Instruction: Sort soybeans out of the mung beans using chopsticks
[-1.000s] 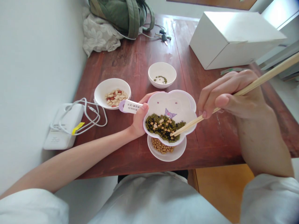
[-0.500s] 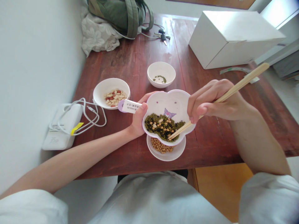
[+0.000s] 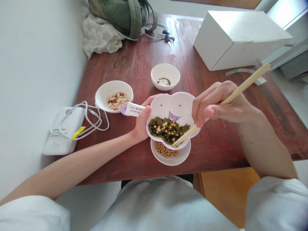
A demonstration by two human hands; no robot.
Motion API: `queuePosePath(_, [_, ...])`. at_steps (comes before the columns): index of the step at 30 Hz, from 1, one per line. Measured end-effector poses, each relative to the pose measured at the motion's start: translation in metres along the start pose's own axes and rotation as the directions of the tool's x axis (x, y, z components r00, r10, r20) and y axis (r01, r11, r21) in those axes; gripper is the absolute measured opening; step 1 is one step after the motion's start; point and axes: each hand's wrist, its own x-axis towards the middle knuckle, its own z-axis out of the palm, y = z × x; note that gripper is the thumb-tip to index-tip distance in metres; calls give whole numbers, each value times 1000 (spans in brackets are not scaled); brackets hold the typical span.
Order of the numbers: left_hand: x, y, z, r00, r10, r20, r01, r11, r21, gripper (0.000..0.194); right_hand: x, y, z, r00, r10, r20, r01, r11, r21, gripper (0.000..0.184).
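Observation:
My left hand [image 3: 142,123] grips a white scalloped dish [image 3: 172,105] with a lilac rim and a printed cartoon figure. A white tag with a lilac end [image 3: 132,109] sticks out beside my thumb. Dark green mung beans, black beans and pale seeds [image 3: 167,129] fill the dish's near half. My right hand [image 3: 215,106] is shut on wooden chopsticks [image 3: 190,135], their tips resting in the bean mix at the near rim. Under the dish is a white saucer [image 3: 184,155] of soybeans. Behind are a white bowl of peanuts [image 3: 112,88] and a white bowl of a few mung beans [image 3: 165,71].
The dark red wooden table [image 3: 144,54] holds a white cardboard box [image 3: 237,41] at the back right, with keys [image 3: 166,38] and a green backpack [image 3: 120,16] on floral cloth behind. A white power adapter [image 3: 61,133] with a cable lies by the left wall.
My right hand has shifted left over the dish, and the upper ends of the chopsticks have swung left with it. The dish and my left hand have hardly moved.

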Motion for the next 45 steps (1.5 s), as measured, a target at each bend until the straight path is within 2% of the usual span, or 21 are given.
queuePosePath(6, [-1, -1, -1, 1000, -1, 4, 1, 1000, -12, 55, 5, 0, 5, 999, -50, -8, 50, 998, 26, 53])
queuePosePath(13, [-1, 2, 1, 1000, -10, 3, 9, 999, 35, 65, -1, 0, 5, 995, -63, -74, 67, 996, 61, 55])
queuePosePath(20, [0, 1, 1, 1000, -5, -5, 6, 999, 32, 70, -4, -7, -5, 992, -27, -119, 19, 997, -69, 54])
queuePosePath(26, [-1, 0, -1, 1000, -10, 7, 10, 1000, 3, 64, -2, -4, -2, 999, -28, -42, 26, 998, -61, 51])
queuePosePath(35, [2, -1, 0, 999, 20, 30, -20, 1000, -4, 66, 0, -4, 0, 1000, -24, -8, 23, 994, -109, 51])
queuePosePath(39, [1, -1, 0, 998, 57, 38, -55, 998, -42, 56, 0, -7, 1, 1000, -25, 3, 25, 990, -135, 53])
queuePosePath(42, [0, -1, 1, 996, 82, 42, -79, 995, -68, 51, 1, -6, 3, 999, -43, 10, 44, 991, -123, 52])
queuePosePath(45, [-1, -1, 2, 998, 63, 21, -62, 997, -48, 55, 2, -2, 4, 999, -45, 8, 45, 996, -71, 51])
